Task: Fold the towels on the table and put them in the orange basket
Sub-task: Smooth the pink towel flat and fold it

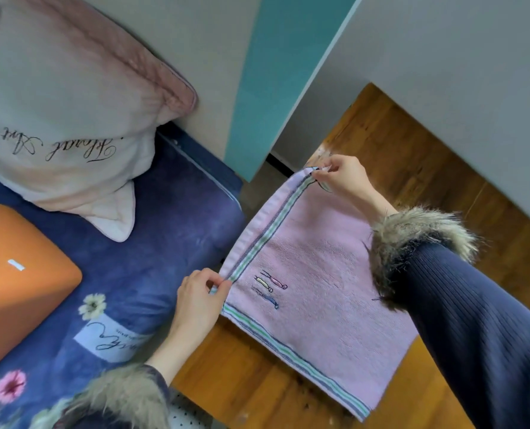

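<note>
A pink towel (316, 292) with green and grey striped borders and small embroidered figures hangs in the air over the wooden floor, doubled over. My left hand (200, 300) pinches its near top corner. My right hand (342, 178) pinches the far top corner, so the striped edge is stretched between them. The orange basket (19, 274) sits at the left on the blue bedding, only partly in view.
A pale pink pillow (65, 119) with script lettering leans against the wall at upper left. Blue floral bedding (152, 243) lies beside the towel. A teal and grey wall panel (273, 72) stands behind, and the wooden floor (412, 144) is under the towel.
</note>
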Tool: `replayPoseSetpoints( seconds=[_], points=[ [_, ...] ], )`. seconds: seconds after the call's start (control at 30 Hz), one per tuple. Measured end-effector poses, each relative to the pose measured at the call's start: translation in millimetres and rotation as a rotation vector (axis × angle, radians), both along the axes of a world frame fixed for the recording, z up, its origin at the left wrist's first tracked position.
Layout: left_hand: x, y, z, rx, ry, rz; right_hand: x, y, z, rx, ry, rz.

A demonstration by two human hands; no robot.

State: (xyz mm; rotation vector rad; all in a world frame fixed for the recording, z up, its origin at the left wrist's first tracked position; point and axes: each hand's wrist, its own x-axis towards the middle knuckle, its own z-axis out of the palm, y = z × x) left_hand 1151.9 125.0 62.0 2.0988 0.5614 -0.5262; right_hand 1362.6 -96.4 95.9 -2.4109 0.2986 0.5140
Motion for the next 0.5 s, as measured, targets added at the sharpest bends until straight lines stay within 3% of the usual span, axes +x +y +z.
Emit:
replayPoseSetpoints(
  seconds=[0.23, 0.37, 0.5],
  points=[
    [8, 1, 19, -0.081, -0.035, 0.019, -24, -43, 39, 0.091, -0.041, -0.145],
    [18, -9, 48, -0.126, -0.156, 0.022, -61, -90, 86, 0.166, -0.137, -0.278],
    [30, -27, 90, -0.126, -0.33, -0.102, -114, -139, 143, 0.305, -0.213, -0.366]
  ],
)
